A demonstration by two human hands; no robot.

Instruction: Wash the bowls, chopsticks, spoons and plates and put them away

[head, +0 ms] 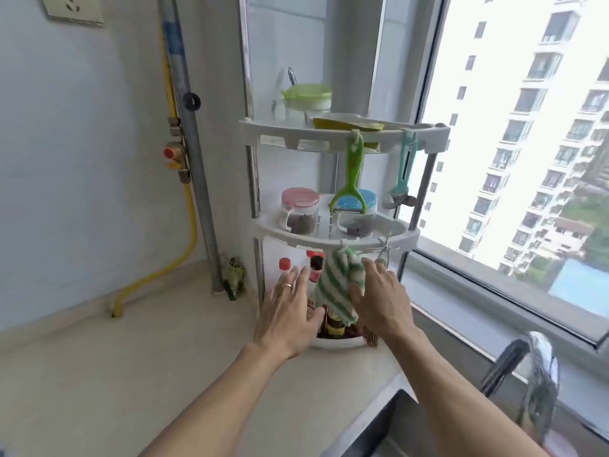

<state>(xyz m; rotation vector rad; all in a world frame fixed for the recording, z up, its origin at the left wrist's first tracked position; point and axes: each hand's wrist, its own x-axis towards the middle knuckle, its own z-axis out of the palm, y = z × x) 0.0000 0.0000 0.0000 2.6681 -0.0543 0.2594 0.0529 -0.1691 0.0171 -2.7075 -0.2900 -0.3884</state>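
- Tap (540, 367), blurred, lower right of the frame, above the sink (372, 433).
- Right hand (382, 301): fingers straight, thumb touching the striped cloth (339, 285) hanging from the rack (336, 237), centre frame.
- Left hand (290, 311): spread wide, holding nothing, just left of the cloth.
- Bottle labels unreadable.

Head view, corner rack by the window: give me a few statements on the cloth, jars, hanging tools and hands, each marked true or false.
1. The green-and-white striped cloth hangs from the middle shelf of the rack. True.
2. The right hand touches the cloth. True.
3. The left hand grips a bowl. False: its fingers are spread and hold nothing.
4. The green peeler lies on the counter. False: it hangs from the top shelf.
5. The pink-lidded jar and the blue-lidded jar stand on the middle shelf. True.
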